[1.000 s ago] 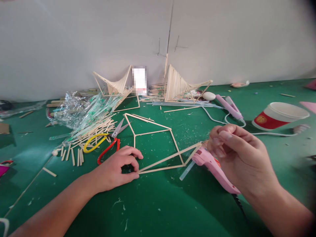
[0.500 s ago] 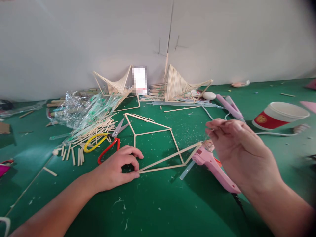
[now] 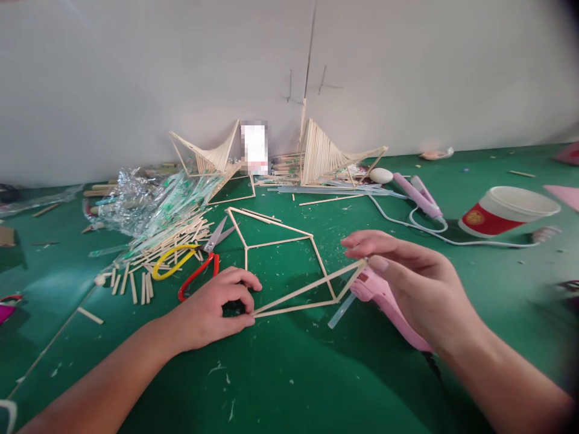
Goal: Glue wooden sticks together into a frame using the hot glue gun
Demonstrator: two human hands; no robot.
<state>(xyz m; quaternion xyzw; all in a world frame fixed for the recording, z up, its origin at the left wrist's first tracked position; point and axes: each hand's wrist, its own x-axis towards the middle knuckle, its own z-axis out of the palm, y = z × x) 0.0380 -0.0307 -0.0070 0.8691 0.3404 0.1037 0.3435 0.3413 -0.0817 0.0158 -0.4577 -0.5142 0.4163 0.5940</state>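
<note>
A: Left hand (image 3: 212, 310)?
B: Fingers pinched the near corner of the stick frame (image 3: 289, 265), which lay on the green table (image 3: 289, 374).
A: Right hand (image 3: 407, 283)?
B: Fingers straight, loosely together, touching the frame's right corner, above the pink glue gun (image 3: 384, 304).

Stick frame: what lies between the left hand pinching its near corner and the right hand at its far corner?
In the head view, only the stick frame's own thin sticks and bare green mat lie between left hand and right hand.
</note>
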